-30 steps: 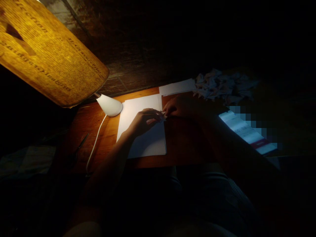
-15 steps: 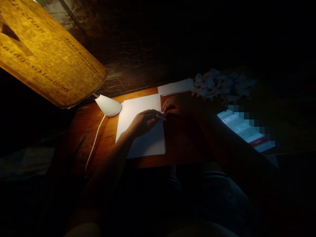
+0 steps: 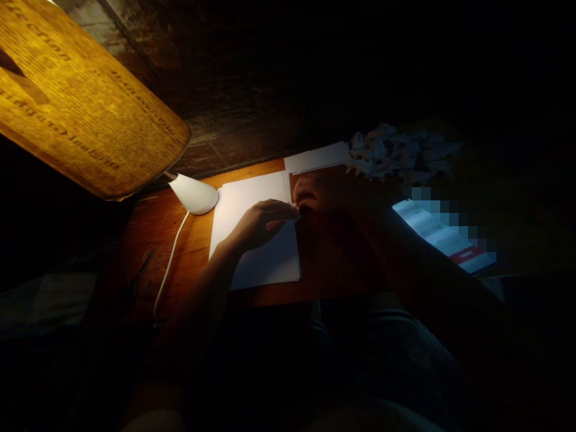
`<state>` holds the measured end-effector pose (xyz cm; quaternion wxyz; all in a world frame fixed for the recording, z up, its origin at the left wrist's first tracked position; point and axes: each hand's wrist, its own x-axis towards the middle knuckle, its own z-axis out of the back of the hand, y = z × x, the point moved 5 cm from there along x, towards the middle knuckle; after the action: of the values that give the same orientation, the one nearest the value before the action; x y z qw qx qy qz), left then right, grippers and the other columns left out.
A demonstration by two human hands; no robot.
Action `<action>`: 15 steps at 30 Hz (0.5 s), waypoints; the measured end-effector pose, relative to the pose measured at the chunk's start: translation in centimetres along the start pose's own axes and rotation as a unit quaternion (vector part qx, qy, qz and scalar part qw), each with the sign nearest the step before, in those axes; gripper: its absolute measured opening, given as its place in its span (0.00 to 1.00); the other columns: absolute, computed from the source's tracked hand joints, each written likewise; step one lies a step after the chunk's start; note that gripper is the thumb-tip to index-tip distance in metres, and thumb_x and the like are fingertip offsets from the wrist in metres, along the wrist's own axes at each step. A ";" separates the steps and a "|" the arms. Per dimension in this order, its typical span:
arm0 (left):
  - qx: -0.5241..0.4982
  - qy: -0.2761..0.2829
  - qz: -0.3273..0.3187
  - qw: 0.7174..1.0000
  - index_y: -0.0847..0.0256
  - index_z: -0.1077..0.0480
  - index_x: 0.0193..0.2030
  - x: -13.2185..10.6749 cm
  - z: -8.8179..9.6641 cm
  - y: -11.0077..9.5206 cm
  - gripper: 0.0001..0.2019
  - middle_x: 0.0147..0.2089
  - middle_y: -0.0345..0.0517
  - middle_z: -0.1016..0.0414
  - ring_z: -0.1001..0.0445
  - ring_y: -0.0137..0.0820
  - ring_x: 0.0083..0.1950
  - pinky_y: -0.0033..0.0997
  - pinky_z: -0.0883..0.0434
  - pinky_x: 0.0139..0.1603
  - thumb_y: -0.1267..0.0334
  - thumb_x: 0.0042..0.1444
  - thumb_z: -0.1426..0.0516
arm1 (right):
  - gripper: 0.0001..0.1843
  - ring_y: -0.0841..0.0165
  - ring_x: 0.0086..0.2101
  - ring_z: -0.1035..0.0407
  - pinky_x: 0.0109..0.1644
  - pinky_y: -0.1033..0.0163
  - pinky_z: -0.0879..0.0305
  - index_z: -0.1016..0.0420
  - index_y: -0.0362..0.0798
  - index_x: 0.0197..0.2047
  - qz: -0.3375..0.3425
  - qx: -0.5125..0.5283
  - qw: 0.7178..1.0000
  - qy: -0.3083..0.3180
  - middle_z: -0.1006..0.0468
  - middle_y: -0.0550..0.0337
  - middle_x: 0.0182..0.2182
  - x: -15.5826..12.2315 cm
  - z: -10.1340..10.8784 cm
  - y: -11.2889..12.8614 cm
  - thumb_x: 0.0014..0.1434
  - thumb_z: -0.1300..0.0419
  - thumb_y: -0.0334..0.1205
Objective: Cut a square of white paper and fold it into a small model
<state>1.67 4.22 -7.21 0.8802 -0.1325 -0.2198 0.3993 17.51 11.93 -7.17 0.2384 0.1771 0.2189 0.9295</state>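
Note:
My left hand [image 3: 265, 221] reaches over a stack of white paper sheets [image 3: 252, 261], its fingertips closed on a small folded piece of paper [image 3: 296, 212] at the stack's right edge. My right hand [image 3: 317, 195] meets it there from the right, fingers curled and pinching the same piece. Most of that piece is hidden by the fingers, and its shape is hard to make out in the dim light.
A lamp with a printed yellow shade [image 3: 99, 108] and white base [image 3: 194, 193] stands left; its cord [image 3: 171, 264] crosses the table near scissors [image 3: 143, 267]. Behind lie paper strips [image 3: 317, 158] and a heap of folded papers [image 3: 396, 153]. A lit phone [image 3: 443, 237] is at right.
My right fingers have curled in closer around the small paper piece, and less of it shows. The whole view has shifted slightly; the things on the table stay in place.

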 end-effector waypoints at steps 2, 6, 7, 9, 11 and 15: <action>0.010 0.003 -0.006 1.000 0.53 0.20 0.53 0.1 0.0 -0.1 0.15 0.55 0.49 0.17 0.20 0.38 0.57 0.48 0.22 0.58 0.69 0.66 0.44 | 0.09 0.62 0.46 0.29 0.51 0.60 0.38 0.18 0.46 0.41 0.010 0.002 1.000 0.003 0.20 0.53 0.44 0.1 -0.2 -0.1 0.63 0.41 0.31; 0.019 0.004 -0.014 1.000 0.54 0.20 0.53 0.1 0.1 -0.3 0.15 0.56 0.49 0.17 0.20 0.37 0.56 0.46 0.23 0.57 0.69 0.66 0.45 | 0.07 0.63 0.45 0.30 0.52 0.59 0.37 0.20 0.44 0.39 0.011 0.007 1.000 -0.009 0.22 0.52 0.43 0.3 -0.6 -0.6 0.63 0.40 0.31; 0.018 0.004 -0.016 1.000 0.55 0.20 0.53 0.1 0.1 -0.3 0.14 0.56 0.49 0.17 0.20 0.37 0.56 0.45 0.23 0.57 0.69 0.66 0.45 | 0.06 0.64 0.45 0.30 0.52 0.59 0.37 0.20 0.43 0.39 0.008 0.011 1.000 -0.013 0.22 0.51 0.43 0.4 -0.7 -0.7 0.63 0.40 0.31; 0.017 0.005 -0.019 1.000 0.55 0.20 0.52 0.0 0.1 -0.3 0.14 0.56 0.49 0.17 0.20 0.37 0.57 0.45 0.23 0.58 0.69 0.66 0.45 | 0.06 0.64 0.44 0.30 0.51 0.59 0.37 0.20 0.42 0.38 0.000 0.025 1.000 -0.018 0.22 0.50 0.44 0.4 -0.9 -0.9 0.63 0.40 0.32; 0.021 0.006 -0.017 1.000 0.55 0.21 0.52 -0.1 0.2 -0.2 0.14 0.56 0.49 0.17 0.20 0.38 0.57 0.46 0.24 0.58 0.70 0.65 0.44 | 0.06 0.65 0.44 0.29 0.50 0.60 0.36 0.20 0.42 0.37 -0.015 0.042 0.999 -0.020 0.21 0.50 0.45 0.4 -1.0 -1.0 0.62 0.39 0.32; 0.029 0.012 -0.009 0.999 0.55 0.21 0.50 -0.1 0.3 -0.2 0.13 0.55 0.49 0.17 0.19 0.40 0.57 0.49 0.25 0.58 0.68 0.65 0.44 | 0.05 0.65 0.43 0.28 0.48 0.60 0.35 0.19 0.44 0.37 -0.042 0.057 0.997 -0.024 0.20 0.52 0.45 0.3 -0.8 -1.1 0.61 0.38 0.33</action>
<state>1.60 4.00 -6.93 0.8897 -0.1092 -0.1989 0.3961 17.32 12.69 -8.27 0.2723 0.2028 0.2728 0.9002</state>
